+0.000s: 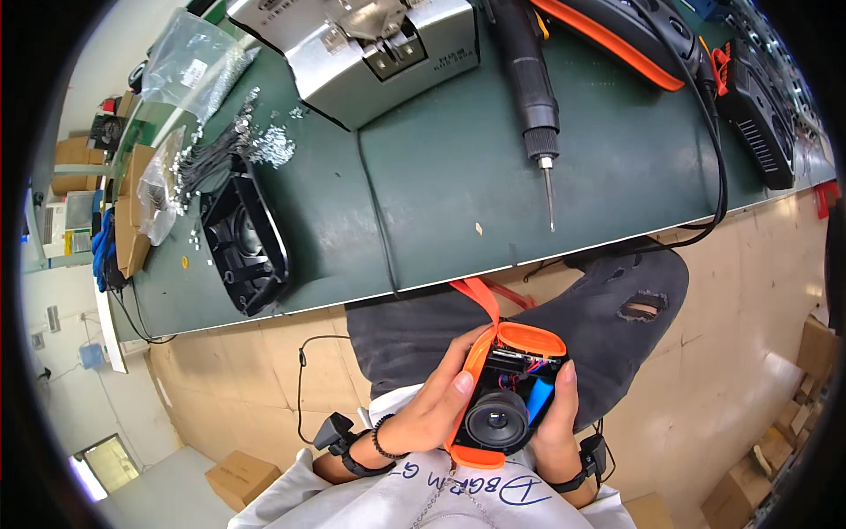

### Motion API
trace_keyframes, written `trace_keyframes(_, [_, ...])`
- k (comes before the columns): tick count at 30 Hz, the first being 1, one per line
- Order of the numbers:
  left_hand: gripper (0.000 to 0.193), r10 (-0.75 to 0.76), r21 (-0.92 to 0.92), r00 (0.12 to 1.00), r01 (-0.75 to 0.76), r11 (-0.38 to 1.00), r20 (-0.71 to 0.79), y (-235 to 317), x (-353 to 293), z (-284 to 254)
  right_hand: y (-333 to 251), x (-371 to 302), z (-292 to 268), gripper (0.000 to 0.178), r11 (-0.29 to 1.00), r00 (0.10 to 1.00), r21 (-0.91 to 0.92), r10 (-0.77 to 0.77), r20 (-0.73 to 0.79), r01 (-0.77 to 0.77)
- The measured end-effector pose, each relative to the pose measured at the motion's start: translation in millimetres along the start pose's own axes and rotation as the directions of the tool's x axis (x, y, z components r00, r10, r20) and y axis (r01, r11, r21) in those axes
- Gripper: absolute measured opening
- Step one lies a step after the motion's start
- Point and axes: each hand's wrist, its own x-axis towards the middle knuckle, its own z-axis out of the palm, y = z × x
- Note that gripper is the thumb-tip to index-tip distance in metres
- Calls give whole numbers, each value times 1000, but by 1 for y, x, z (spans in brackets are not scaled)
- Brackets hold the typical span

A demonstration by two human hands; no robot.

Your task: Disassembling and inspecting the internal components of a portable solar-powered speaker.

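Observation:
Close to my body, above my lap, I hold an orange and black speaker housing (531, 339) with its inside showing. A round black speaker cone (496, 420), a blue block (538, 398) and thin coloured wires lie within it. My left hand (434, 404) is closed along its orange left edge, thumb on the rim. My right hand (559, 412) grips the opposite side, its fingers mostly hidden beneath. An orange strap (480, 298) runs from the housing's top toward the bench edge.
On the green bench (432, 194) lie an electric screwdriver (535, 106), a black speaker shell (244, 238) and a heap of small screws (273, 145). A silver screw feeder (383, 66) stands at the back. A black cable (374, 207) crosses the bench; a black power unit (756, 119) sits right.

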Motion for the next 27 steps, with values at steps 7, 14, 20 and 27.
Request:
trace_keyframes(7, [58, -97, 66, 995, 97, 993, 0, -9, 5, -6, 10, 3, -2, 54, 995, 994, -79, -67, -87, 60])
trace_keyframes(14, [59, -114, 55, 992, 117, 992, -48, -26, -1, -5, 12, 3, 0, 50, 999, 993, -54, -8, -114, 1])
trace_keyframes(20, [60, -132, 83, 991, 135, 987, -32, -28, 0, -5, 12, 4, -2, 52, 997, 993, -74, -6, -121, -3])
trace_keyframes(27, [58, -143, 52, 988, 145, 988, -53, -33, -2, -8, 13, 7, -12, 51, 999, 994, -9, 44, -102, -45])
